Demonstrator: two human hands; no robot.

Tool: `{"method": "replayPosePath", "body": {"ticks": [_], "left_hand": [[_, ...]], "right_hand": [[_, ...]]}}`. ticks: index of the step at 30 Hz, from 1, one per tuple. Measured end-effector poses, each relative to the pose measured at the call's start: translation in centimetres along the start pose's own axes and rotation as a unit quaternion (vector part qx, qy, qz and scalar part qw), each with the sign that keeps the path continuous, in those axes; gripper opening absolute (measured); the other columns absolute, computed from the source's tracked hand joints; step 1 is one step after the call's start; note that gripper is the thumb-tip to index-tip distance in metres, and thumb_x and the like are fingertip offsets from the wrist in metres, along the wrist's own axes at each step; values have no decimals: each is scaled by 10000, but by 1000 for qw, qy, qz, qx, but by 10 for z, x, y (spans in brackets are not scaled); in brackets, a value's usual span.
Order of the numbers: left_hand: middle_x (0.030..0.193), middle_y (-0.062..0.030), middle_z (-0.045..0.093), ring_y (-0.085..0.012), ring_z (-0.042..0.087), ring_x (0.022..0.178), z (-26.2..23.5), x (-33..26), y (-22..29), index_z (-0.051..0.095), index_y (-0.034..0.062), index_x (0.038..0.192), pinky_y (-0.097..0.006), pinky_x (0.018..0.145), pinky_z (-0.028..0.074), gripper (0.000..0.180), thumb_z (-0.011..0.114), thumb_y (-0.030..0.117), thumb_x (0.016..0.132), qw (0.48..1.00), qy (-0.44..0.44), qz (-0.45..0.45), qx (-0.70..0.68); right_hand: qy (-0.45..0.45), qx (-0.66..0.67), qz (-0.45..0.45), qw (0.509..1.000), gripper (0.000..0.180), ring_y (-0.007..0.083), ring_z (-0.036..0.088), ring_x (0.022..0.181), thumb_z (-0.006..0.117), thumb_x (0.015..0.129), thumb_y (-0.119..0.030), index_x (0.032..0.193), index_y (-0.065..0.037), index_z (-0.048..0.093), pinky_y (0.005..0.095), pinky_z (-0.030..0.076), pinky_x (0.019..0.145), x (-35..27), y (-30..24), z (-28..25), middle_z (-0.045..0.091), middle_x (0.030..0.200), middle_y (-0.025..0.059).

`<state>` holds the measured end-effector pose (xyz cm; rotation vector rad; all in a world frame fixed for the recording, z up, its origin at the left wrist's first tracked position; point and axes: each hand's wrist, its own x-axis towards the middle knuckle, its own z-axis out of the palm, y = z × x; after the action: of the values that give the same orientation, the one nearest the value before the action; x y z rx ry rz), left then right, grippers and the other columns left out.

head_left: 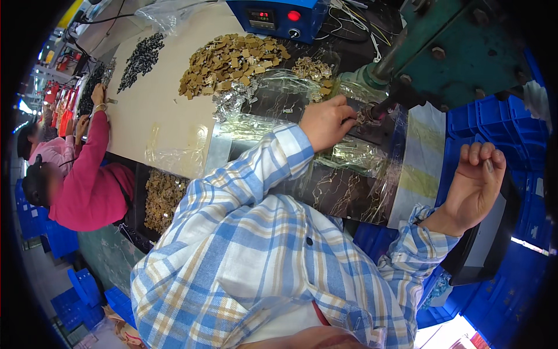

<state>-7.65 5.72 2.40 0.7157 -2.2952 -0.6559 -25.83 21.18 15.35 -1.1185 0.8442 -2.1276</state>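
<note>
While the left hand [326,121] reaches forward in its blue-and-white plaid sleeve, its fingertips pinch a small pale metal piece [361,117] right at the dark steel nose of the green press machine [459,52], where the piece rests on the taped dark marbled work plate [343,192]. The right hand [478,181] hangs well apart to the right, palm turned up and fingers loosely curled, gripping nothing, above the stacked blue plastic crates [482,119]. Crinkled clear plastic film [264,87] lies over the plate just beside the left hand. Beyond it, on the cream tabletop [151,110], sits a heap of flat tan rectangular pieces [229,61], with a smaller pile of pale metal parts [311,68] near the machine's base and a scatter of small dark parts [140,58] farther left. A blue control box with a red button and a lit display [278,16] stands at the table's far edge. At the left, a co-worker in a pink long-sleeved top [87,180] leans over the same table, one hand [97,93] touching the tabletop.
</note>
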Motion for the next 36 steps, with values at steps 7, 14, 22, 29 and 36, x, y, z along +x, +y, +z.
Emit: {"method": "replayPosePath", "body": {"ticks": [7, 14, 22, 29, 36], "left_hand": [[737, -45, 532, -259, 574, 653, -4, 3, -4, 626, 104, 762, -352, 555, 463, 75, 617, 161, 715, 1000, 0, 1, -1], [751, -53, 526, -270, 571, 655, -14, 17, -6, 612, 104, 821, -380, 547, 453, 116, 592, 142, 713, 986, -87, 118, 74], [777, -53, 550, -261, 574, 711, -7, 11, -14, 638, 109, 830, -361, 613, 463, 129, 628, 183, 725, 998, -55, 6, -20], [809, -82, 579, -260, 579, 767, -6, 28, -25, 664, 111, 883, -337, 685, 463, 177, 652, 196, 728, 997, -50, -28, -56], [846, -68, 604, -239, 590, 788, -5, 39, -38, 670, 119, 890, -311, 712, 469, 168, 646, 174, 733, 992, -89, -26, -87]], "right_hand": [[0, -18, -11, 1000, 158, 183, 425, 802, 454, 814, 6, 961, -17, 507, 327, 356, 731, 8, -5, -1, 471, 903, 101], [-21, -44, -22, 999, 155, 182, 413, 812, 443, 819, -1, 956, -30, 509, 329, 339, 737, 17, -24, -9, 467, 912, 94], [-57, -94, -62, 992, 155, 186, 374, 844, 410, 813, -16, 944, -38, 491, 340, 314, 792, 35, -54, -11, 433, 919, 85], [-44, -74, -42, 995, 138, 183, 378, 823, 423, 806, -22, 921, -46, 494, 330, 323, 761, 28, -42, -8, 426, 894, 80], [-22, -66, -21, 997, 143, 178, 391, 800, 461, 804, -12, 938, -40, 504, 316, 332, 741, 22, -35, -9, 438, 877, 85]]}}
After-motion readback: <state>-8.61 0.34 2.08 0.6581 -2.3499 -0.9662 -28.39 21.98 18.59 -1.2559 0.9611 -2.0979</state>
